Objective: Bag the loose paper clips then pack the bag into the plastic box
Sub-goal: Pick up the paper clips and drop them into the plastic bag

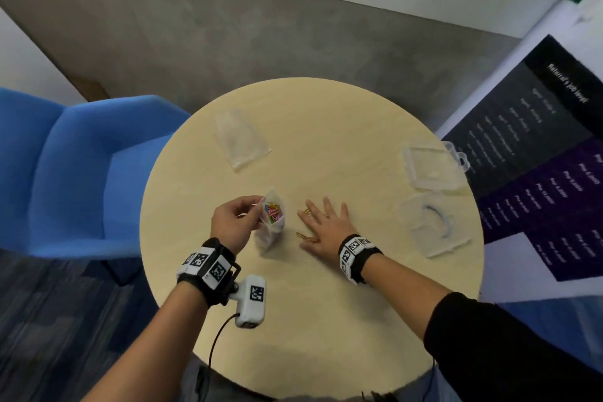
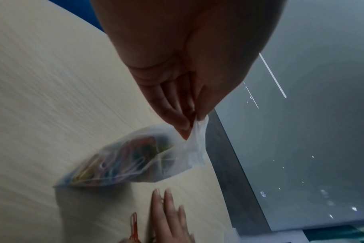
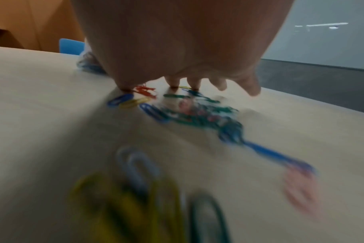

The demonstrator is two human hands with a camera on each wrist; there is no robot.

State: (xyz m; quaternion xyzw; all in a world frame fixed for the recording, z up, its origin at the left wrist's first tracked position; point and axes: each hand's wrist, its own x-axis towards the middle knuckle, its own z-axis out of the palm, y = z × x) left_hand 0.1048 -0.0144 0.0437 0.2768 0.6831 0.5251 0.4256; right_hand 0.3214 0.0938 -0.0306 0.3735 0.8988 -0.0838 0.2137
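Pinching the rim of the clear bag [image 1: 271, 225] between thumb and fingertips, the left hand [image 1: 233, 223] holds it open, coloured clips inside. Just beside it, the right hand [image 1: 323, 227] lies flat, fingers spread, over loose paper clips [image 3: 189, 113] on the table [image 1: 326, 114]. Beyond its fingertips, the open plastic box [image 1: 430, 199] sits well apart.

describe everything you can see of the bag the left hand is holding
The bag is a small pouch of clear, slightly frosted thin plastic, part filled with paper clips in pink, blue, yellow and green. Its mouth is open and raised; its bottom rests on the round wooden table. The left hand pinches the top edge between thumb and fingers. It sits just left of the right hand, apart from it.
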